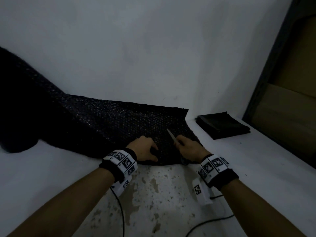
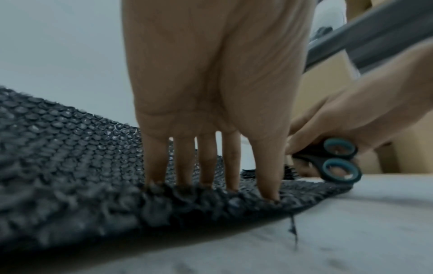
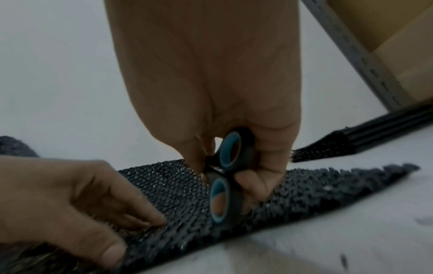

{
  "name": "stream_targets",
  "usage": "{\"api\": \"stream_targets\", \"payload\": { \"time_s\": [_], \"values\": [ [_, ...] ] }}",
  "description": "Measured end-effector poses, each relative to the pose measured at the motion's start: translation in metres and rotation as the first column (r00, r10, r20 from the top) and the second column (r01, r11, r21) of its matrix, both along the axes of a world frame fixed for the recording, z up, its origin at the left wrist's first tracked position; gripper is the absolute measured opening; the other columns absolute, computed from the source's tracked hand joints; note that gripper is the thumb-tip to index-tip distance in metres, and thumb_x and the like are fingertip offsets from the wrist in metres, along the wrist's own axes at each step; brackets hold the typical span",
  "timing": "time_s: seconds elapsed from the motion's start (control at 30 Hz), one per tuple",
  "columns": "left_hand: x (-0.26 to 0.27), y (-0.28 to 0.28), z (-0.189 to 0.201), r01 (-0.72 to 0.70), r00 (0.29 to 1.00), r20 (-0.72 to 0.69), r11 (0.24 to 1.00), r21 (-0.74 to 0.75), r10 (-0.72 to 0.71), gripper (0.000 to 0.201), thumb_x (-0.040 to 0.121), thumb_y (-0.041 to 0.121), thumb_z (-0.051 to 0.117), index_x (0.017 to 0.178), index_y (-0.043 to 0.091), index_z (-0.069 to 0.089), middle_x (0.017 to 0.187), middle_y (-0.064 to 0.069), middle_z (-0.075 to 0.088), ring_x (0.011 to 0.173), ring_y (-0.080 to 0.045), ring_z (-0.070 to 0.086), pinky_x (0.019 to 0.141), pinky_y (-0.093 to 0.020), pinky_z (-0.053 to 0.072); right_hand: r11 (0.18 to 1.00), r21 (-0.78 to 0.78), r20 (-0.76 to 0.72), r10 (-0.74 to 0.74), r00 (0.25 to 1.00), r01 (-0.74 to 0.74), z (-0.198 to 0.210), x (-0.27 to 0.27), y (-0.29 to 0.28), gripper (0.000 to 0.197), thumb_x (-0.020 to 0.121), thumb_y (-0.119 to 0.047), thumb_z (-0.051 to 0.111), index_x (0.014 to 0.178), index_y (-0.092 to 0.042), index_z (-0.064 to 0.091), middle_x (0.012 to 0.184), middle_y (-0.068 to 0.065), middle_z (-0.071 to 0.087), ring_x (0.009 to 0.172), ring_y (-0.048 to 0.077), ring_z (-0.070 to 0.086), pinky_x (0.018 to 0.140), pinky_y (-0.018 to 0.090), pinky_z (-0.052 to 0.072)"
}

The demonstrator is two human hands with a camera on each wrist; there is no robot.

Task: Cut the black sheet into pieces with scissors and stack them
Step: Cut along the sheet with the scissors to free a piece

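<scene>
On a white surface [image 1: 51, 177] against a pale wall lies a long black sheet [image 1: 106, 124] with a bubbled, honeycomb-like texture. Its far left end rises in a dark roll or fold; its right end lies flat in front of the person.

The left hand [image 1: 145, 148] presses down on the near edge of the sheet. In the left wrist view its fingers [image 2: 185, 157] are straight and spread, with their tips on the material, holding nothing.

Just to its right, the right hand [image 1: 187, 147] holds a pair of scissors [image 3: 226, 174] with black handles lined in teal. Fingers are curled through and around the two handle loops. A slim silver blade shows in the head view, pointing away from the person over the sheet. Whether the blades are parted cannot be told, nor whether they have begun to bite into the material.

To the right, well apart from the sheet, a small neat stack of black pieces [image 1: 222, 125] rests on the same surface, near a dark shelf frame holding cardboard boxes [image 1: 290, 117].

Judging from this, the task is partly done: several pieces seem already cut and stacked, while most of the sheet remains whole. A fresh cut across the right end appears to be the step in hand, with many more to follow.
</scene>
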State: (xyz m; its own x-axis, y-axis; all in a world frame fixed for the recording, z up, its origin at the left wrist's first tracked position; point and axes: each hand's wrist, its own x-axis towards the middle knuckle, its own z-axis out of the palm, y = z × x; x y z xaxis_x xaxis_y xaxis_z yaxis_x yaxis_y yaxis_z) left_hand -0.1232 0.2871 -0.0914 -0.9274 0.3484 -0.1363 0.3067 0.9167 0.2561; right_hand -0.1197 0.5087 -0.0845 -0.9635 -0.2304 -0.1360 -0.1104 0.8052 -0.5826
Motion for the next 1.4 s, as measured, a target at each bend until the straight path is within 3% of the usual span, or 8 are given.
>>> {"api": "stream_targets", "payload": {
  "time_s": [0.13, 0.27, 0.37, 0.5, 0.7, 0.87, 1.07, 1.4],
  "values": [
    [0.007, 0.005, 0.001, 0.023, 1.0, 0.005, 0.993, 0.116, -0.023, 0.038, 0.075, 0.053, 0.081, 0.1, 0.025, 0.075, 0.107, 0.006, 0.067, 0.095, -0.012, 0.062, 0.084, -0.03, 0.056, 0.99, -0.122, 0.111, -0.054, 0.992, 0.068, 0.0, 0.012, 0.003, 0.019, 0.105, -0.027, 0.044, 0.091, -0.025, 0.056, 0.084, 0.009, 0.068, 0.062, 0.021, 0.064, 0.051, 0.028, 0.05],
    [0.011, 0.005, 0.004, 0.102, 0.986, 0.124, 0.99, 0.099, -0.114, 0.039, 0.076, 0.049, 0.082, 0.104, 0.024, 0.074, 0.104, 0.011, 0.066, 0.096, -0.009, 0.059, 0.081, -0.023, 0.05, 0.909, -0.345, 0.386, -0.089, 0.918, 0.233, 0.007, 0.029, 0.004, 0.024, 0.106, -0.026, 0.046, 0.105, -0.008, 0.063, 0.079, 0.013, 0.065, 0.051, 0.019, 0.055, 0.039, 0.021, 0.041],
    [0.008, 0.002, 0.0, 0.097, 0.986, 0.127, 0.989, 0.107, -0.111, 0.032, 0.078, 0.039, 0.083, 0.104, 0.024, 0.073, 0.111, 0.009, 0.065, 0.104, -0.015, 0.059, 0.09, -0.031, 0.051, 0.76, -0.535, 0.556, -0.013, 0.831, 0.369, 0.009, 0.04, 0.008, 0.031, 0.106, -0.019, 0.04, 0.116, 0.005, 0.059, 0.094, 0.022, 0.066, 0.065, 0.026, 0.062, 0.05, 0.028, 0.05],
    [0.008, -0.003, -0.006, 0.086, 0.988, 0.117, 0.985, 0.15, -0.104, 0.021, 0.076, 0.037, 0.085, 0.087, 0.024, 0.073, 0.099, 0.005, 0.069, 0.093, -0.014, 0.062, 0.087, -0.036, 0.053, 0.726, -0.597, 0.577, 0.094, 0.812, 0.341, 0.007, 0.053, 0.016, 0.035, 0.101, -0.003, 0.04, 0.124, 0.013, 0.06, 0.122, 0.032, 0.063, 0.09, 0.032, 0.069, 0.075, 0.037, 0.059],
    [0.009, -0.004, -0.008, 0.097, 0.977, 0.171, 0.979, 0.179, -0.128, 0.014, 0.077, 0.037, 0.084, 0.074, 0.032, 0.071, 0.094, 0.01, 0.072, 0.099, -0.011, 0.063, 0.095, -0.037, 0.05, 0.594, -0.735, 0.564, 0.268, 0.781, 0.327, 0.003, 0.068, 0.028, 0.034, 0.094, 0.013, 0.037, 0.119, 0.018, 0.059, 0.114, 0.032, 0.063, 0.104, 0.039, 0.066, 0.094, 0.045, 0.057],
    [0.009, -0.002, -0.01, 0.098, 0.975, 0.181, 0.979, 0.181, -0.131, 0.013, 0.077, 0.037, 0.084, 0.075, 0.031, 0.073, 0.092, 0.01, 0.072, 0.093, -0.01, 0.064, 0.092, -0.039, 0.053, 0.643, -0.712, 0.529, 0.227, 0.818, 0.282, 0.005, 0.073, 0.029, 0.027, 0.094, 0.004, 0.06, 0.12, 0.008, 0.065, 0.111, 0.022, 0.069, 0.098, 0.026, 0.072, 0.081, 0.03, 0.06],
    [0.009, -0.002, -0.01, 0.09, 0.978, 0.169, 0.981, 0.17, -0.119, 0.012, 0.079, 0.035, 0.082, 0.074, 0.031, 0.071, 0.091, 0.007, 0.073, 0.09, -0.013, 0.066, 0.09, -0.04, 0.054, 0.758, -0.618, 0.498, 0.175, 0.849, 0.207, -0.002, 0.074, 0.024, 0.037, 0.093, -0.022, 0.068, 0.122, 0.002, 0.067, 0.094, 0.009, 0.072, 0.077, 0.009, 0.069, 0.073, 0.02, 0.054],
    [0.009, -0.001, -0.01, 0.099, 0.981, 0.149, 0.983, 0.157, -0.123, 0.015, 0.088, 0.028, 0.074, 0.076, 0.031, 0.067, 0.096, 0.002, 0.072, 0.093, -0.02, 0.065, 0.09, -0.043, 0.053, 0.795, -0.594, 0.568, 0.306, 0.764, 0.124, 0.0, 0.091, 0.026, 0.061, 0.085, -0.04, 0.066, 0.126, 0.005, 0.062, 0.097, 0.009, 0.071, 0.091, 0.016, 0.069, 0.084, 0.025, 0.055]
  ]
}}
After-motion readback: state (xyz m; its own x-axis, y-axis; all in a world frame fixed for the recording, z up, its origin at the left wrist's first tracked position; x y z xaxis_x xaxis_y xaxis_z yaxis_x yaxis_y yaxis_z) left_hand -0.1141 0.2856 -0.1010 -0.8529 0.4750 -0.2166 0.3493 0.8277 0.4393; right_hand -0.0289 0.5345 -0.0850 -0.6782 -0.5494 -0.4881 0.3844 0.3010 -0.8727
